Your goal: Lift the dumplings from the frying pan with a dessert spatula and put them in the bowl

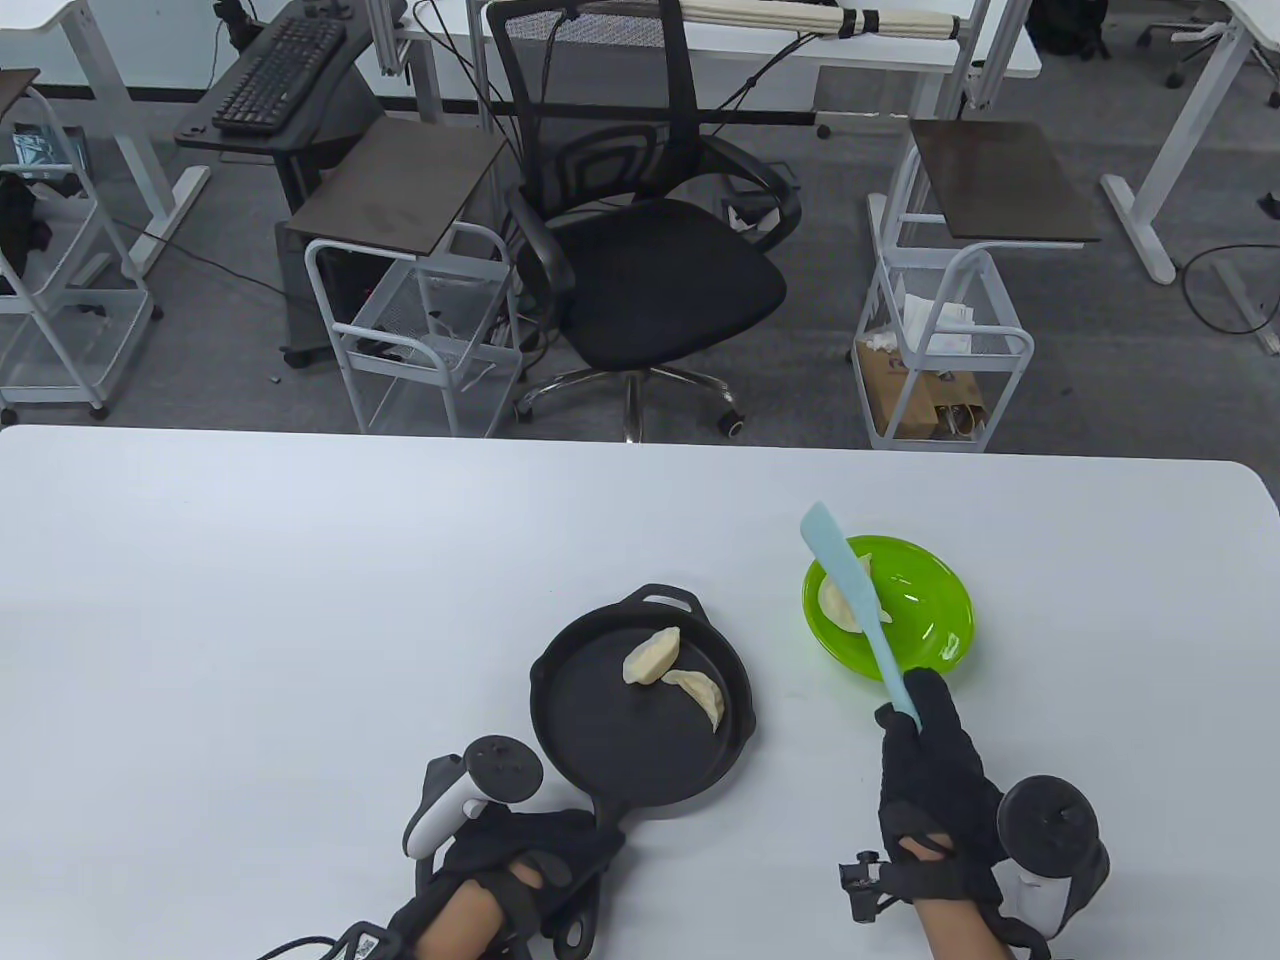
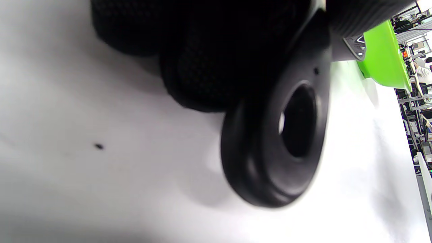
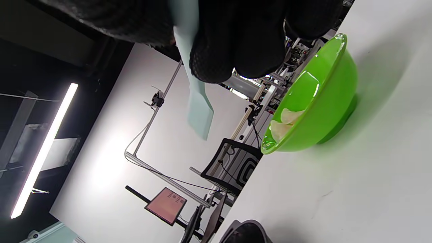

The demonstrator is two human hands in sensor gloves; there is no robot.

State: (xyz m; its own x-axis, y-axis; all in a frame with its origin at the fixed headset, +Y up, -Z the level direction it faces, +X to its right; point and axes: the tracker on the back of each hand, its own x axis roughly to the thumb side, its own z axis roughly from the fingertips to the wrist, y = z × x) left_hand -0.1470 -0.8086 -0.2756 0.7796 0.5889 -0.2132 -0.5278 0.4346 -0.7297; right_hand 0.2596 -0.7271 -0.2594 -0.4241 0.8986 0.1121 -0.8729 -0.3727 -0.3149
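Table view: a round black cast-iron frying pan point(image 1: 640, 700) is gripped at its handle by the left hand point(image 1: 520, 860); two pale crescent dumplings point(image 1: 675, 675) lie inside. A flat pale-blue dessert spatula point(image 1: 850, 600) is clamped in the right hand point(image 1: 935, 790), its blade raised over the glossy green bowl point(image 1: 940, 620) on the white worktop point(image 1: 300, 600).

Left wrist view: the handle's ring end point(image 2: 280, 141) is seen.

Right wrist view: two dumplings in the bowl point(image 3: 283, 125) are seen.

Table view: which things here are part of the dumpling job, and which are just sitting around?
Part of the job:
pan, gripped by left hand
two dumplings in pan
spatula, held by right hand
bowl, dumplings already inside

Just around:
chair
keyboard
wire carts
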